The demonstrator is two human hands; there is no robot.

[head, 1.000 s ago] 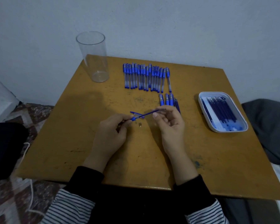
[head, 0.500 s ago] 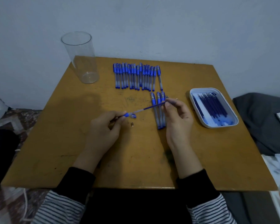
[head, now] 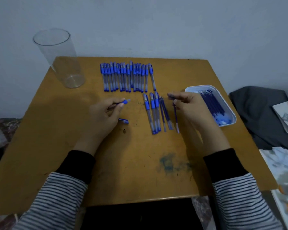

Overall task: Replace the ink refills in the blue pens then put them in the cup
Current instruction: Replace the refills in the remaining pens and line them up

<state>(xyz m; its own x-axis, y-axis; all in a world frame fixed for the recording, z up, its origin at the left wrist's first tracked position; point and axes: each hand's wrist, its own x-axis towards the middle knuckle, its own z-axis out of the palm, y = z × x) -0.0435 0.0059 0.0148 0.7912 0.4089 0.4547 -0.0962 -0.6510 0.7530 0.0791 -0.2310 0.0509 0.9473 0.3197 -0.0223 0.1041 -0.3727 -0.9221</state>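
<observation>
Left sleeve (head: 56, 196), at 7 o'clock: pale fabric with narrow dark stripes running across the arm, loosely creased. A plain black left cuff (head: 78, 165) covers the forearm up to the wrist of the left hand (head: 103, 117). Right sleeve (head: 239, 196), at 5 o'clock: identical striped fabric, with a matching black right cuff (head: 223, 161) below the right hand (head: 189, 108). Dark clothing (head: 140, 216) at 6 o'clock; detail indiscernible.

Likely a home room: scuffed wooden tabletop (head: 60, 146) against plain painted wall (head: 156, 27), patterned floor (head: 2, 128), dark cloth (head: 259, 113) piled alongside.
</observation>
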